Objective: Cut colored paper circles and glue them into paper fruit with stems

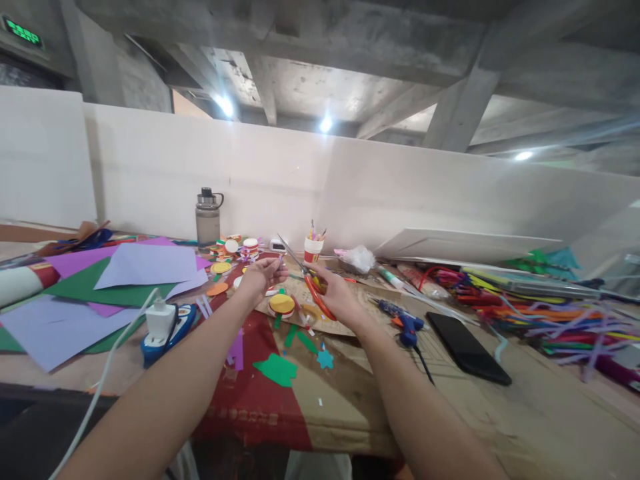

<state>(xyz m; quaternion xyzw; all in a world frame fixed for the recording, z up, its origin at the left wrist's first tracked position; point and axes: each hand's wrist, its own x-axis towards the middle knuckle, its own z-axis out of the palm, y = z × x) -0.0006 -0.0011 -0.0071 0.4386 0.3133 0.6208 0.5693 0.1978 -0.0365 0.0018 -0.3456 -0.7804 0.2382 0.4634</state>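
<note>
My right hand (pixel 336 293) is wrapped round the orange handles of a pair of scissors (pixel 314 293). The scissors' blades are spread apart and point up and to the left. Facing them, my left hand (pixel 265 277) is closed in a pinch, with a small pale purple piece (pixel 281 259) at its fingertips; its exact kind is too small to make out. Below the hands sits a round paper piece with a yellow top (pixel 281 304). Green paper scraps (pixel 277 370) and a blue star-shaped cutout (pixel 325 359) lie nearer to me.
Purple and green sheets (pixel 145 267) and a power strip (pixel 167 333) are at left. Behind stand a bottle (pixel 207 220) and a paper cup with pencils (pixel 313 248). On the right are a glue gun (pixel 407 323), a phone (pixel 467 347) and coloured pipe cleaners (pixel 575 320).
</note>
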